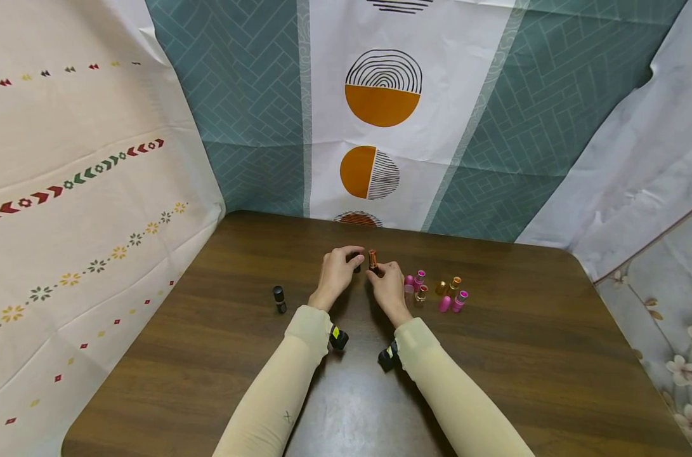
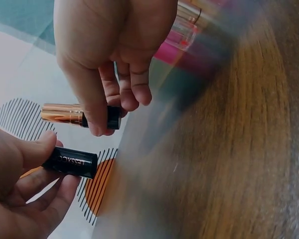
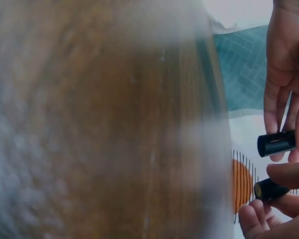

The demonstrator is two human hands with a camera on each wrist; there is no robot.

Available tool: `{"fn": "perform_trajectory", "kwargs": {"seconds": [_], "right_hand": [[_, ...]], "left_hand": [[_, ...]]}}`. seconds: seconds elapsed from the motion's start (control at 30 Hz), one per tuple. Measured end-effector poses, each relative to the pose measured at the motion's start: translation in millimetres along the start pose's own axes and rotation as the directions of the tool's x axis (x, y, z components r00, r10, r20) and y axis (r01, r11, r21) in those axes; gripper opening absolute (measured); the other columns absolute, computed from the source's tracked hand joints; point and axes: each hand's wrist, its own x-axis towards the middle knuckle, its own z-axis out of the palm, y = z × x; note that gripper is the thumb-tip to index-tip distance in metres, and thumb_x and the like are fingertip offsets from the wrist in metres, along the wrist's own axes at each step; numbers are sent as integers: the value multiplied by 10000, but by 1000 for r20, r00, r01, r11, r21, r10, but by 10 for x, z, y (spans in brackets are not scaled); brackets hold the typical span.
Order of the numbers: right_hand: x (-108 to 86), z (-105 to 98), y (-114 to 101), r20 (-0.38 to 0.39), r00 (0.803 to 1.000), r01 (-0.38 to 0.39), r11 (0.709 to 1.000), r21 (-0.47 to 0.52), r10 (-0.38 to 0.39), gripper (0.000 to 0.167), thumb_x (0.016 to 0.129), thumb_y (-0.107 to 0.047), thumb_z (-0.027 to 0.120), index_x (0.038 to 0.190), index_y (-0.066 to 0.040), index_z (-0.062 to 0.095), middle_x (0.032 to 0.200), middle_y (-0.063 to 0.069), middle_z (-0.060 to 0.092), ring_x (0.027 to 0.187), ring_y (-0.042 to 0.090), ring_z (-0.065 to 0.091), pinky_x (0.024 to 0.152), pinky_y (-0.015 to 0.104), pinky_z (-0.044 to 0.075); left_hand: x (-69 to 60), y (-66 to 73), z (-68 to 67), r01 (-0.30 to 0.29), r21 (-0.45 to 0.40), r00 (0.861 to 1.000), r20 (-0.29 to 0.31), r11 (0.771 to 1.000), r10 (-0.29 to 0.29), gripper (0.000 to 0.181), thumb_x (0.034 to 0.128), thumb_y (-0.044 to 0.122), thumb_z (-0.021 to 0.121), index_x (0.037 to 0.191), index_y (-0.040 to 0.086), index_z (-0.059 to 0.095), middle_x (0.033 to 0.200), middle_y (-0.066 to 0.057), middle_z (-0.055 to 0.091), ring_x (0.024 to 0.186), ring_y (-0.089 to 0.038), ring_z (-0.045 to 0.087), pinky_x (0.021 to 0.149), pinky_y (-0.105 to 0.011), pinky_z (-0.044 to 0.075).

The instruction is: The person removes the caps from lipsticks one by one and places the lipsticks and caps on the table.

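Note:
My left hand [image 1: 335,273] pinches a black lipstick cap [image 2: 72,162] with pale lettering between thumb and fingers. Just to its right, my right hand [image 1: 387,287] grips the black base of an uncapped lipstick [image 2: 65,114]. Its copper-gold tube [image 1: 372,257] points upward in the head view. Cap and lipstick are apart, side by side, over the far half of the table. In the right wrist view the cap [image 3: 276,143] shows above the lipstick's black base [image 3: 269,189]; the gold part is hidden there.
A black lipstick [image 1: 280,299] stands left of my hands on the brown table [image 1: 208,381]. Right of my right hand are several uncapped lipsticks, among them a pink one [image 1: 460,300] and a gold one [image 1: 455,285], with caps such as a pink cap [image 1: 445,303] beside them.

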Motion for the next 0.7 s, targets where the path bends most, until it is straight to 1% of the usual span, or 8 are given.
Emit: {"fn": "perform_trajectory", "kwargs": {"seconds": [0.17, 0.27, 0.47, 0.6, 0.7], "right_hand": [[18, -3, 31, 40, 999, -33, 999, -1, 33, 284, 963, -82, 738, 1183, 97, 736, 1049, 216, 609, 1012, 391, 585, 899, 508, 461], [37, -3, 67, 64, 996, -61, 998, -5, 62, 292, 967, -83, 735, 1198, 96, 731, 1098, 230, 619, 1049, 400, 591, 924, 511, 468], [58, -10, 96, 87, 993, -84, 996, -7, 84, 293, 952, -77, 748, 1192, 90, 735, 1147, 236, 648, 1093, 412, 602, 967, 520, 470], [75, -8, 103, 95, 990, -102, 995, 4, 102, 307, 928, -51, 767, 1203, 82, 735, 1152, 233, 668, 1116, 408, 611, 989, 515, 474], [91, -5, 115, 112, 988, -108, 994, -8, 108, 313, 925, -44, 770, 1214, 73, 735, 1154, 229, 668, 1118, 405, 611, 986, 513, 479]], "left_hand": [[-2, 13, 10, 8, 11, 1000, 17, 1000, -8, 316, 1042, 229, 651, 1330, 120, 724, 1301, -89, 717, 1200, -291, 657, 981, -473, 532], [-2, 7, 25, 11, 13, 999, 30, 1000, -11, 315, 1043, 218, 651, 1333, 119, 722, 1311, -92, 712, 1205, -294, 654, 995, -479, 527], [-4, -13, 39, 22, 41, 998, 50, 999, -24, 304, 1040, 198, 656, 1326, 128, 727, 1318, -85, 709, 1203, -291, 655, 994, -478, 526], [-3, -36, 41, 13, 69, 998, 61, 998, -17, 295, 1036, 194, 664, 1316, 132, 734, 1325, -76, 707, 1229, -288, 642, 1006, -473, 518], [-4, -48, 39, 7, 79, 998, 67, 997, -12, 293, 1029, 195, 674, 1308, 134, 739, 1324, -75, 708, 1242, -294, 636, 1016, -478, 512]]}}
